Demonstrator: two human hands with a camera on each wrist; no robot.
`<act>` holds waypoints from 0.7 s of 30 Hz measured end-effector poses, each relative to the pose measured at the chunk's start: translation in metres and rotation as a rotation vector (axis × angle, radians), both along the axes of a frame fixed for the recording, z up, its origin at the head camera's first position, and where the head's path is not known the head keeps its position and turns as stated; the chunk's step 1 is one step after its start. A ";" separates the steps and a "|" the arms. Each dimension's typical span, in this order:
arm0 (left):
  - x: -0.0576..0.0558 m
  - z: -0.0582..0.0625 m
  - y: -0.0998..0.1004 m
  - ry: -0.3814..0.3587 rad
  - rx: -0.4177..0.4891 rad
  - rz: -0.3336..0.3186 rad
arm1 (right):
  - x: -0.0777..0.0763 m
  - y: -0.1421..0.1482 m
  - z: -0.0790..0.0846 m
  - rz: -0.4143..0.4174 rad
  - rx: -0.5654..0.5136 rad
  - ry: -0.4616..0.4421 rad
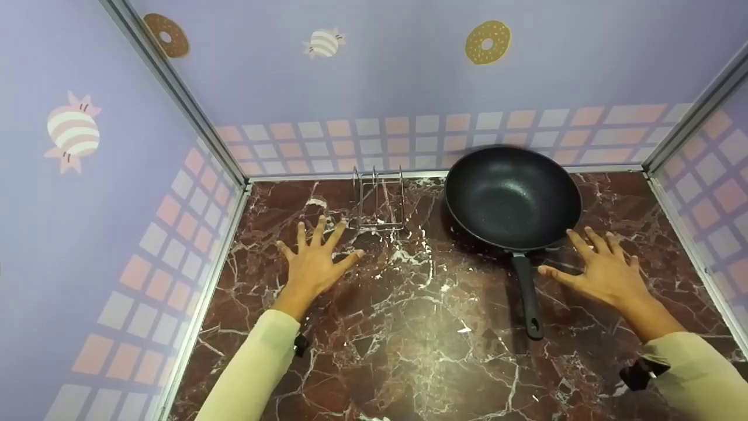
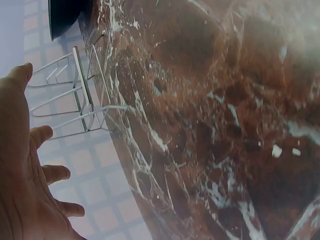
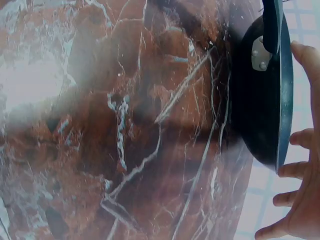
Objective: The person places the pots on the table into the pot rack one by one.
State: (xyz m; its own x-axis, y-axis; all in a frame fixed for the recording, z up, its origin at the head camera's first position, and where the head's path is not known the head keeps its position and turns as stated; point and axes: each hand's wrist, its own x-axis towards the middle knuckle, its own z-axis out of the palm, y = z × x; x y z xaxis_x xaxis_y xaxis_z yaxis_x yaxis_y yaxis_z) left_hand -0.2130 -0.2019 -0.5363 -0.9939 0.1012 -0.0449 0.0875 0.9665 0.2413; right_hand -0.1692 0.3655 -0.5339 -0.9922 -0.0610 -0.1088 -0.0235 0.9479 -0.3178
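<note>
A black wok-like frying pan (image 1: pixel 505 199) stands at the back right of the marbled counter, its handle (image 1: pixel 529 298) pointing toward me. Just right of that handle, my right hand (image 1: pixel 610 278) is spread with fingers straight, fingertips near the pan's rim and nothing held. To the left, a wire rack (image 1: pixel 380 202) of thin metal loops stands by the back wall. My left hand (image 1: pixel 312 266) is spread in front of it and to its left, holding nothing. In the left wrist view the rack (image 2: pixel 82 95) lies beyond the thumb; in the right wrist view the pan (image 3: pixel 265 100) shows side-on.
A dark red marbled counter (image 1: pixel 409 351) with white veins lies under everything. Purple walls with a checked band (image 1: pixel 397 137) close it in at the back, left and right. Metal edging (image 1: pixel 210 292) runs along the left side.
</note>
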 end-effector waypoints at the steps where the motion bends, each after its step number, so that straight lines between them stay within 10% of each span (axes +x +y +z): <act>1: 0.001 -0.001 0.002 -0.005 0.011 -0.003 | 0.000 -0.002 -0.001 0.004 -0.001 0.004; 21: 0.015 -0.009 0.036 -0.045 0.075 -0.063 | 0.004 -0.024 -0.007 -0.030 -0.125 0.077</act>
State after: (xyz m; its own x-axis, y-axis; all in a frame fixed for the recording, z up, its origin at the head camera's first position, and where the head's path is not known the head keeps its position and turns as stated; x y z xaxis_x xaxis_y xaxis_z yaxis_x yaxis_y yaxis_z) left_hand -0.1978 -0.1662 -0.5457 -0.9825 0.1684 -0.0795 0.1352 0.9386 0.3175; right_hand -0.1656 0.3413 -0.5409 -0.9989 -0.0396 -0.0256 -0.0247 0.9015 -0.4321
